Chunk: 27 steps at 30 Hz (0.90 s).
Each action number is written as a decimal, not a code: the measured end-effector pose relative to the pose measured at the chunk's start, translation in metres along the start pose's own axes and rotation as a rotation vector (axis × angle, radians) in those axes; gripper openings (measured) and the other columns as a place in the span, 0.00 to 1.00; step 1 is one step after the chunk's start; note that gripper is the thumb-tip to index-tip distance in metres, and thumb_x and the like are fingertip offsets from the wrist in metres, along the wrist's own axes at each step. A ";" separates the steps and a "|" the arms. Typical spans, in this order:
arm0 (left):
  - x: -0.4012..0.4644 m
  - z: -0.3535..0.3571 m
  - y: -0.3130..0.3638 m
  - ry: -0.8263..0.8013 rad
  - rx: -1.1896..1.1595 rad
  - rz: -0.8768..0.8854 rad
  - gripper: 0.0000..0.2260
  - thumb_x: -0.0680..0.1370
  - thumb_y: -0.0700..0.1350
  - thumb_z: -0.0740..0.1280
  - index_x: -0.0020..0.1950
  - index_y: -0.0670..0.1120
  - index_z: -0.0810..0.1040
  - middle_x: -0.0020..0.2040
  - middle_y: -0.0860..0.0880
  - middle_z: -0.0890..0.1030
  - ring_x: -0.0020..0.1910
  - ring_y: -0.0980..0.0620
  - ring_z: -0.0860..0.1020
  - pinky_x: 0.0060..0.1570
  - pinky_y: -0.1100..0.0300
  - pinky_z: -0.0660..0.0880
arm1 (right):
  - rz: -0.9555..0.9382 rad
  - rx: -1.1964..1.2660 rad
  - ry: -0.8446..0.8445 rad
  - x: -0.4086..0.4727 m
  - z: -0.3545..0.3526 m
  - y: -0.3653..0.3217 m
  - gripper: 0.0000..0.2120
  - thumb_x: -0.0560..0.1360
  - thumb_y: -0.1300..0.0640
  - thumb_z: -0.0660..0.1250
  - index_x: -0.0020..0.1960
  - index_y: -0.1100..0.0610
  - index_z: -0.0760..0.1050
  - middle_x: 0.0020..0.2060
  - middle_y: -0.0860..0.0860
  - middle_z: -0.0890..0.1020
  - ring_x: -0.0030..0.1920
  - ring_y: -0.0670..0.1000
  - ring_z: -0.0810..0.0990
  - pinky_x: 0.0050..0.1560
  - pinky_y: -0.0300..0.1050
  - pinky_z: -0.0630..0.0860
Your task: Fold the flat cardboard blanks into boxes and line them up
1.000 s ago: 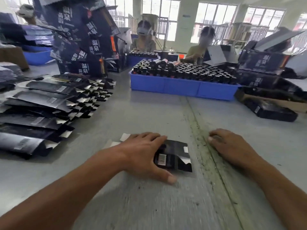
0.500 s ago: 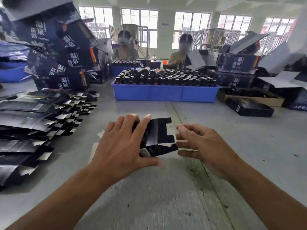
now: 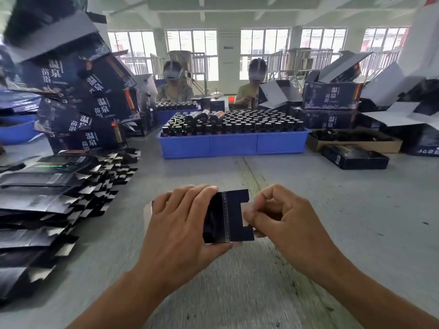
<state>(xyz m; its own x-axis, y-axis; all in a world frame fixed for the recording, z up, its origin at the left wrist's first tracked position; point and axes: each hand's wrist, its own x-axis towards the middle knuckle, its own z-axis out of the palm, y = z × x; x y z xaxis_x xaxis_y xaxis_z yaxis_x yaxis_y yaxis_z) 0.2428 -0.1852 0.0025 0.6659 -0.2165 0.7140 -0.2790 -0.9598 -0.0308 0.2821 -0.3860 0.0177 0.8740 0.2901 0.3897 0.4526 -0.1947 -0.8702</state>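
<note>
Lifted off the tabletop [image 3: 308, 191] now: one black cardboard blank [image 3: 228, 217], which a second ago lay flat under the left palm near the front edge. Held above the front centre of the tabletop, clear of the surface, long side running left to right.

Left hand [image 3: 183, 224]: clamped on the blank's left portion, four fingers over the top face, thumb underneath along the near edge. Right hand [image 3: 280, 222]: fingers curled in, pinching the notched end flap at the blank's right end; one second earlier resting flat on the table, well apart from the blank, then closing in half a second ago.

Meaning for the task: pickup complete, opening of the blank beginning. Sleeve appears partly opened, though not yet squared; no flap seen tucked. Judged as the early part of folding this one piece. Next likely requirement: counter-pressure from both hands to square the tube, then the end flap folded in.

Supply remaining: a large fanned stack of flat blanks [image 3: 54, 195] along the left edge of the tabletop. No row of small finished boxes visible near the front edge. At the far edge: blue crate [image 3: 232, 143] full of dark bottles, touching nothing in hand. At the far left corner: leaning stack of printed cartons [image 3: 80, 103].
</note>
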 end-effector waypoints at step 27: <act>-0.001 -0.009 -0.008 0.002 -0.076 0.148 0.20 0.77 0.53 0.68 0.68 0.54 0.72 0.74 0.41 0.70 0.71 0.41 0.71 0.61 0.44 0.76 | -0.246 -0.181 0.070 -0.004 0.000 0.001 0.20 0.79 0.54 0.68 0.63 0.34 0.68 0.45 0.39 0.84 0.43 0.43 0.84 0.42 0.43 0.82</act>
<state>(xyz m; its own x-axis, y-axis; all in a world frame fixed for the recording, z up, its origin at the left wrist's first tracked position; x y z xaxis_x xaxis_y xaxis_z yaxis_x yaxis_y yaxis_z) 0.2380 -0.1757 0.0080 0.6120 -0.3544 0.7070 -0.4257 -0.9010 -0.0831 0.2788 -0.3876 0.0150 0.7413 0.2851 0.6076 0.6709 -0.2922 -0.6816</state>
